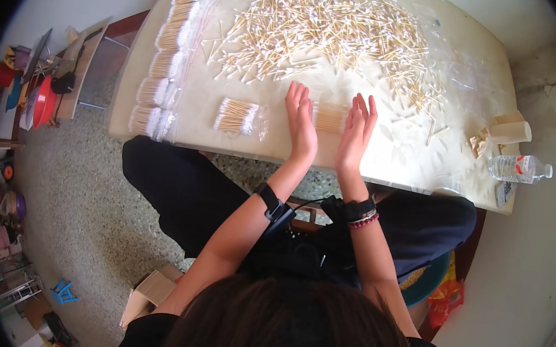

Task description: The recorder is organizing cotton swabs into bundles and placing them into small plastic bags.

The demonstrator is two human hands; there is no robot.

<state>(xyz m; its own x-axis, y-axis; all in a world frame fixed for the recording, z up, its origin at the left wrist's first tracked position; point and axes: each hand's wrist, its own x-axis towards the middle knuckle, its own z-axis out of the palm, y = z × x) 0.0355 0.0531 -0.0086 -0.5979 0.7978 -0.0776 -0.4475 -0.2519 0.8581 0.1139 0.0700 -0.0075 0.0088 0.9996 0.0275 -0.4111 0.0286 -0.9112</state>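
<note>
A flat row of cotton swabs [329, 118] lies on the table between my two hands. At its left end stands my left hand [302, 125], palm turned inward and fingers stretched out. My right hand [356, 131] mirrors it at the right end, its fingers straight and slightly apart. The palms are at or very near the swab tips; whether they press on them I cannot tell. Left of my left hand lies a packed bundle of swabs [235, 116] in a clear plastic bag [263, 124]. Beyond both hands spreads a large loose heap of cotton swabs [335, 33].
Several bagged swab bundles [164, 63] form a column along the table's left side. At the right edge are a clear plastic bottle [517, 168], a cardboard roll [511, 129] and crumpled brown paper [479, 143]. The cream tablecloth [196, 106] covers the table; its near edge meets my knees.
</note>
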